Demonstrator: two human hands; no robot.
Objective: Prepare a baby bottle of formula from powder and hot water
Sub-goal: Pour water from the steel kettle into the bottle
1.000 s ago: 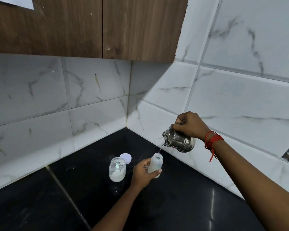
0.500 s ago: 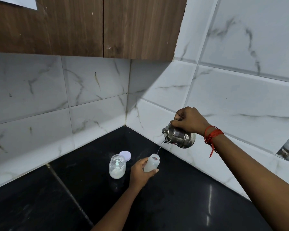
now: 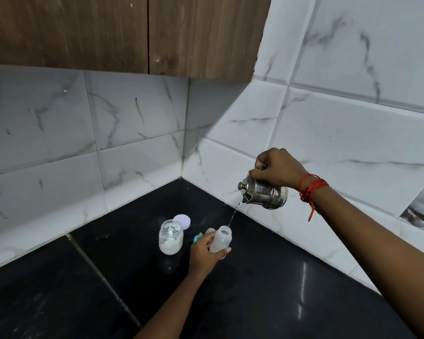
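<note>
Higher now the steel pot (image 3: 264, 195), bottle (image 3: 221, 242) in left grip (image 3: 203, 253) below it.

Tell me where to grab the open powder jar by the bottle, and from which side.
Grip the powder jar round its wall at mid-height, coming from the left or near side. It stands upright with its mouth open and a scoop inside, so a top grip looks poor. The lid lies behind it; the left hand holding the bottle crowds its right.

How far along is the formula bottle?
Done: powder jar open, lid behind it. In hand: right hand tilts the steel kettle, water streaming into the bottle the left hand holds. Left: capping, mixing; teal top lies behind that hand. Powder in bottle: cannot tell.
</note>
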